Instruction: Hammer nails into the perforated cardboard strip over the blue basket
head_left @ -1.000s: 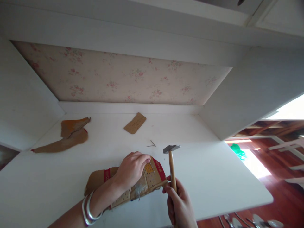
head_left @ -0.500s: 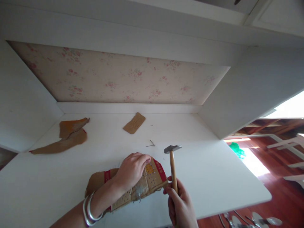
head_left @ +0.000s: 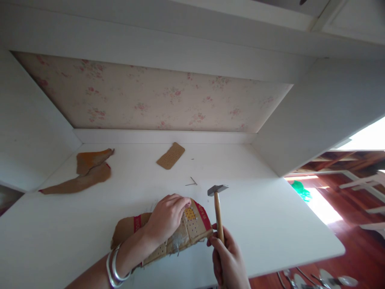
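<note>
While both hands hold nearly the same pose as half a second ago, the right hand (head_left: 227, 253) stays wrapped round the wooden handle of a hammer (head_left: 219, 214), with thumb and forefinger close to, perhaps touching, the corner of a piece of cardboard (head_left: 194, 230). Silver bangles (head_left: 113, 263) circle the left wrist. The left hand (head_left: 168, 212) lies across the cardboard with its fingers curled near the far edge; what is under them is hidden, so I cannot tell whether they pinch it or only press. The cardboard sits at the near side of the white table (head_left: 279, 224), punched with holes and crossed by red bands, and a ragged, glossy patch hangs at its near edge. Its left end has crept slightly to the right, nothing more; the hammer is level with where it was, so I judge the work to be at a pause, with no fresh blow.

Beyond the hammer head lie two thin nails (head_left: 191, 184), then a holed cardboard scrap (head_left: 170, 155). Torn cardboard pieces (head_left: 86, 180) lie at the left, and flowered wallpaper (head_left: 180, 102) closes off the back.
</note>
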`<state>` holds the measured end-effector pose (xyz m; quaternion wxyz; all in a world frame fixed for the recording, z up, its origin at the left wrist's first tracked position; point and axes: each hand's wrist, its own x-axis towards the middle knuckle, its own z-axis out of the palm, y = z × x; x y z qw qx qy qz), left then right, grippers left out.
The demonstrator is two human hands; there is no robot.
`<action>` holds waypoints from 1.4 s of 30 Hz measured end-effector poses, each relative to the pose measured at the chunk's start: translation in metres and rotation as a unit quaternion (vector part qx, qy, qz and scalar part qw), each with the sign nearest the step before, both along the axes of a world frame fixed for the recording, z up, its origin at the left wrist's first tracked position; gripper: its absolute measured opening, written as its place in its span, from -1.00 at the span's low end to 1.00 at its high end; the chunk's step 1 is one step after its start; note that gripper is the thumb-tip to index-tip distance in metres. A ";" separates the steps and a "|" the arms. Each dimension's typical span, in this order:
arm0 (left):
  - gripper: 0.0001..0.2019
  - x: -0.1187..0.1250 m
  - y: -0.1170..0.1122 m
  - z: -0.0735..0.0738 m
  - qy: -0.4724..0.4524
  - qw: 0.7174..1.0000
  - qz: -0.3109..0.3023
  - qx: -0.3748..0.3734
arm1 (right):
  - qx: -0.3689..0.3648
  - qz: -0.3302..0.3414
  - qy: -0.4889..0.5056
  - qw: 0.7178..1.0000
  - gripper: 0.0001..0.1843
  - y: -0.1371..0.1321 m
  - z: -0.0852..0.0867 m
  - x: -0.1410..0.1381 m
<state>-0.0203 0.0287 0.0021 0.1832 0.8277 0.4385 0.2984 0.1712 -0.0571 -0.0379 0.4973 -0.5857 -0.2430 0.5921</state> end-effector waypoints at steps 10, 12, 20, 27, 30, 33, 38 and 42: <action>-0.87 -0.008 -0.002 0.001 -0.025 0.999 0.035 0.017 | 0.006 -0.007 0.008 1.000 -0.42 -0.004 0.017 -0.001; -0.87 -0.011 -0.005 0.003 -0.025 0.999 0.039 0.013 | 0.013 -0.007 0.019 1.000 -0.44 -0.005 0.019 -0.001; -0.87 -0.013 -0.013 0.009 -0.012 0.999 0.032 -0.026 | 0.003 0.008 0.054 0.998 -0.50 -0.011 0.019 -0.007; -0.85 -0.016 -0.015 -0.001 -0.008 0.999 0.037 -0.031 | -0.010 0.028 0.057 0.998 -0.53 -0.013 0.003 -0.010; -0.85 -0.017 -0.015 -0.003 -0.011 0.999 0.028 -0.033 | -0.012 0.031 0.059 0.998 -0.56 -0.013 -0.001 -0.010; -0.87 -0.016 -0.014 -0.002 -0.013 0.999 0.021 -0.030 | -0.009 0.028 0.056 0.998 -0.53 -0.012 -0.002 -0.009; -0.88 -0.013 -0.011 0.003 0.000 0.999 0.023 -0.023 | -0.014 0.036 0.053 0.998 -0.55 -0.012 0.001 -0.009; -0.86 -0.010 -0.010 0.003 0.005 1.000 0.015 -0.022 | -0.010 0.033 0.042 0.999 -0.54 -0.012 0.005 -0.008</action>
